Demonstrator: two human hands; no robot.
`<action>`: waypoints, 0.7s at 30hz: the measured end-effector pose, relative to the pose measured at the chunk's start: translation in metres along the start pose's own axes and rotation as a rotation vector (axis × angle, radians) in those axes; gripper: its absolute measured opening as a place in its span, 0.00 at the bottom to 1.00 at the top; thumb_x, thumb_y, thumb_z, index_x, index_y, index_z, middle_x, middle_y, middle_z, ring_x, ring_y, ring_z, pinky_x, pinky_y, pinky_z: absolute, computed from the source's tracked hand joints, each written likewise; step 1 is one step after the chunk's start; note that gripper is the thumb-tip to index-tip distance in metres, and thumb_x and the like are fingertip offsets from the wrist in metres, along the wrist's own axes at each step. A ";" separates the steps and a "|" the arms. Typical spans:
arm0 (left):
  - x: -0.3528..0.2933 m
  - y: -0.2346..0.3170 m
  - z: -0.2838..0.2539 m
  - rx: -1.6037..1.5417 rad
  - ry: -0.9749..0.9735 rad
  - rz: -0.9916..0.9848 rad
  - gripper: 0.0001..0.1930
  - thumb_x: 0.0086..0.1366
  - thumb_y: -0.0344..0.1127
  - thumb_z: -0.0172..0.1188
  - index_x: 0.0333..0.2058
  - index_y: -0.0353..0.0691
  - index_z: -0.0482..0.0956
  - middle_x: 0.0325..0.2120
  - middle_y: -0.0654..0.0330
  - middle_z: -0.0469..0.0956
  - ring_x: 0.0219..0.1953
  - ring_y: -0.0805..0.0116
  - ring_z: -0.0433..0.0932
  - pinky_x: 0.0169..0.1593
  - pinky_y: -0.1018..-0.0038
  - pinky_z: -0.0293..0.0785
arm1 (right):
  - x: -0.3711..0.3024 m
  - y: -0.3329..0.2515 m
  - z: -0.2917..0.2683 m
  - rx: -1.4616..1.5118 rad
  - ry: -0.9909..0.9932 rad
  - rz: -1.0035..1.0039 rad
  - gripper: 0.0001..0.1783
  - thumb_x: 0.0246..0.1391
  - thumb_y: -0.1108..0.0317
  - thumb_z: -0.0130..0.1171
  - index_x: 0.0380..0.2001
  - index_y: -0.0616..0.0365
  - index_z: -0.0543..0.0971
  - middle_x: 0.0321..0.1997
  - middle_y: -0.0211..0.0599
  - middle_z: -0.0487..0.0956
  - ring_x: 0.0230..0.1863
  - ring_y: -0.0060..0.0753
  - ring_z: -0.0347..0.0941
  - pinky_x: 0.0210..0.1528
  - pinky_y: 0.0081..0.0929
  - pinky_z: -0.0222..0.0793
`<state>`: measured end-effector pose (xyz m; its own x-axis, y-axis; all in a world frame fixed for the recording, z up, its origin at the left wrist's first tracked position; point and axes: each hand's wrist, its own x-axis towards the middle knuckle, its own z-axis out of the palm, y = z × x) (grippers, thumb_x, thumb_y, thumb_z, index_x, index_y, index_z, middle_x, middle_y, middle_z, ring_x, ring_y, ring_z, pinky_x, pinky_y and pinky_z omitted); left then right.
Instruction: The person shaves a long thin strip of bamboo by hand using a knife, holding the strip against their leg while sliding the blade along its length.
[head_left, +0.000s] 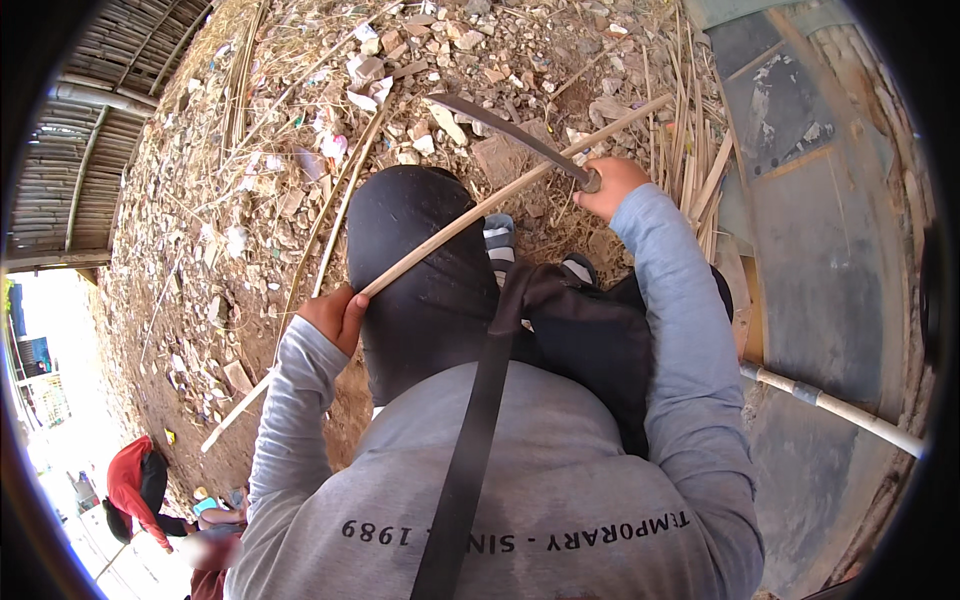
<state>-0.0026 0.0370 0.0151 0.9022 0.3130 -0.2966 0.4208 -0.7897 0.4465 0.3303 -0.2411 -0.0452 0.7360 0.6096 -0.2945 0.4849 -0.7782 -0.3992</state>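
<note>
My left hand [337,317] is closed around a long, pale bamboo strip [455,229]. The strip slants from the lower left, across my dark-trousered knee, to the upper right. In my right hand [612,188] is the handle of a curved, dark-bladed sickle [500,127], its fingers wrapped round the grip. The blade points to the upper left and crosses the strip just left of my right hand; whether they touch I cannot tell. The left end of the strip sticks out past my left sleeve.
Stones, rubble and scraps [410,50] cover the ground ahead. Thin strips [690,130] lie by a grey wall panel [815,260] at right, near a bamboo pole [835,405]. A slatted bamboo wall [85,160] stands far left. A person in red [130,490] bends at lower left.
</note>
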 end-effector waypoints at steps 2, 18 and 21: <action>0.004 -0.003 0.006 0.077 0.066 0.042 0.22 0.69 0.50 0.44 0.26 0.35 0.70 0.16 0.42 0.72 0.25 0.40 0.74 0.29 0.55 0.69 | 0.003 0.016 -0.004 0.042 -0.107 0.064 0.26 0.37 0.54 0.69 0.40 0.55 0.80 0.39 0.49 0.79 0.44 0.49 0.75 0.49 0.37 0.70; 0.005 -0.010 0.001 0.142 0.108 0.067 0.23 0.63 0.53 0.54 0.25 0.35 0.69 0.17 0.45 0.72 0.23 0.41 0.74 0.28 0.56 0.68 | 0.009 0.021 0.006 0.010 -0.020 0.249 0.36 0.39 0.54 0.67 0.53 0.56 0.74 0.51 0.49 0.76 0.53 0.47 0.72 0.57 0.33 0.66; 0.002 -0.010 0.004 0.185 0.102 0.056 0.22 0.63 0.52 0.54 0.25 0.36 0.69 0.16 0.45 0.72 0.23 0.41 0.75 0.28 0.56 0.69 | 0.000 0.004 0.003 0.040 0.007 0.147 0.34 0.36 0.52 0.69 0.48 0.59 0.76 0.48 0.51 0.76 0.51 0.50 0.72 0.55 0.35 0.66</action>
<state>-0.0055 0.0437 0.0070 0.9325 0.3104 -0.1847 0.3538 -0.8877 0.2947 0.3308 -0.2431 -0.0494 0.8011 0.4881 -0.3464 0.3525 -0.8525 -0.3860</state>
